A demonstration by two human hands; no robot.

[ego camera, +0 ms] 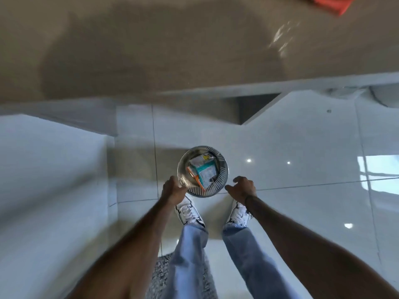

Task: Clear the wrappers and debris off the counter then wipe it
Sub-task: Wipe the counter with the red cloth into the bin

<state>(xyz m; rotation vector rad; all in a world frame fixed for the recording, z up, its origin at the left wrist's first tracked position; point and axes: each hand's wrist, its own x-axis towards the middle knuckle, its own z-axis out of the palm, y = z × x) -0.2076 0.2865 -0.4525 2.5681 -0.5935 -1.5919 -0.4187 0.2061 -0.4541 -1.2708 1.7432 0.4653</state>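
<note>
A round metal waste bin (223, 172) stands on the white tiled floor below me, with crumpled wrappers (204, 172) in teal, orange and white inside it. My left hand (172, 189) grips the bin's near-left rim. My right hand (243, 187) hovers just right of the bin, fingers loosely curled and holding nothing, not touching the rim. The beige counter (151, 39) fills the top of the view. An orange-red cloth (330, 3) lies at its far right corner.
The counter's pale front edge (237, 88) runs across the middle. A white cabinet face (54, 158) stands on the left. My feet in white shoes (190, 210) stand right behind the bin. A grey speckled mat (160, 275) lies under me.
</note>
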